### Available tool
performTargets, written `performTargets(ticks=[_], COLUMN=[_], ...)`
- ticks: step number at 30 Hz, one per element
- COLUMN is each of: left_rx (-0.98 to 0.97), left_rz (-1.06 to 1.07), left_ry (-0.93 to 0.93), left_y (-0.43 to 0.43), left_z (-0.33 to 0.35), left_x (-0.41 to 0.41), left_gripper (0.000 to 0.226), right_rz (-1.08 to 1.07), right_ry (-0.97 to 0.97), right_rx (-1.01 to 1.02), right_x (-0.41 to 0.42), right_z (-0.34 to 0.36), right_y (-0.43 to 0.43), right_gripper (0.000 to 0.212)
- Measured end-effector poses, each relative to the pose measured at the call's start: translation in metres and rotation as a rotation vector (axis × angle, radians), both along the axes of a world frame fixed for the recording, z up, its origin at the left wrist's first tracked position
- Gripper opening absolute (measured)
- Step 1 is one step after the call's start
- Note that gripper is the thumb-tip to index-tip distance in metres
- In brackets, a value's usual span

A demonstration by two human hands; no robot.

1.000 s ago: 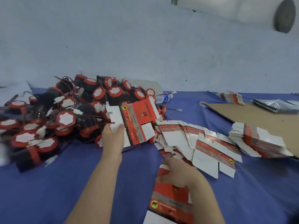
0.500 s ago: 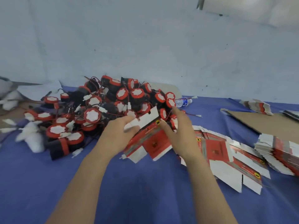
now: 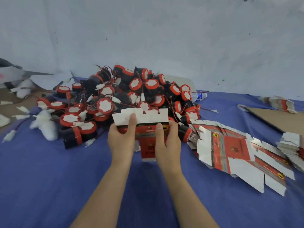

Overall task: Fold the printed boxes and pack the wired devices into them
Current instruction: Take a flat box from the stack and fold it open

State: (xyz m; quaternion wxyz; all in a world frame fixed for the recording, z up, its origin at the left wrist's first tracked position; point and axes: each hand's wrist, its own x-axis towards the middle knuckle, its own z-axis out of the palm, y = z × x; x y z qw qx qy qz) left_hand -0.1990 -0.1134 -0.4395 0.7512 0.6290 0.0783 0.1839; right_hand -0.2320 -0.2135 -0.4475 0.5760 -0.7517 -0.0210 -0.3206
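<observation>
**Desk:** Which box, and what does it hold?

**Field:** One printed box (image 3: 144,124), red with white tabbed flaps. It is a flat, unfolded sheet, not yet formed, held with the flaps uppermost.

**Desk:** And the hands?

**Field:** Both grip it. The left hand (image 3: 120,142) takes the left edge, thumb pressed on the white flap and fingers curled behind. The right hand (image 3: 167,142) pinches the right edge, thumb on the red panel.

**Desk:** Where are the devices?

**Field:** The wired devices (image 3: 125,96), black bodies with red caps and white faces, lie in a loose heap just beyond both hands. The box's top flaps overlap the heap's near edge in the view. Thin red wires and white plugs trail out of the pile.

**Desk:** Other boxes?

**Field:** More flat boxes (image 3: 233,150) fan out just right of the right hand on the blue cloth (image 3: 49,178). A stacked bundle (image 3: 292,145) sits farther right, at the frame's edge. A brown cardboard sheet (image 3: 279,117) lies beyond that bundle. A water bottle (image 3: 198,96) lies beyond the right hand, at the heap's far side.
</observation>
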Motion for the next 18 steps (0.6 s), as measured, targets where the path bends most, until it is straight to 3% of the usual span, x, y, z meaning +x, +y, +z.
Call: performTargets(ticks=[7,9,12,15,18], left_rx=[0.112,0.135,0.104,0.055,0.09], left_rz=[0.081,0.018,-0.224,-0.339,-0.349], left_ry=[-0.125,-0.162,-0.205,-0.23,-0.253], left_y=[-0.004,-0.006,-0.017,-0.022,-0.018], left_z=[0.001,-0.001,0.0,0.002,0.004], left_x=[-0.011,-0.015,-0.021,-0.024,-0.024], left_gripper=[0.024,0.02,0.043,0.038,0.036], right_rz=[0.016,0.038,0.111,0.2,0.253], right_ry=[-0.064,-0.06,0.009,0.129,0.21], right_rx=[0.006,0.001,0.038,0.251,0.319], right_x=[-0.007,-0.007,-0.004,-0.003,-0.007], right_z=[0.003,0.002,0.0,0.004,0.013], right_y=[0.003,0.005,0.009,-0.002,-0.015], right_gripper=[0.011,0.021,0.048,0.036,0.051])
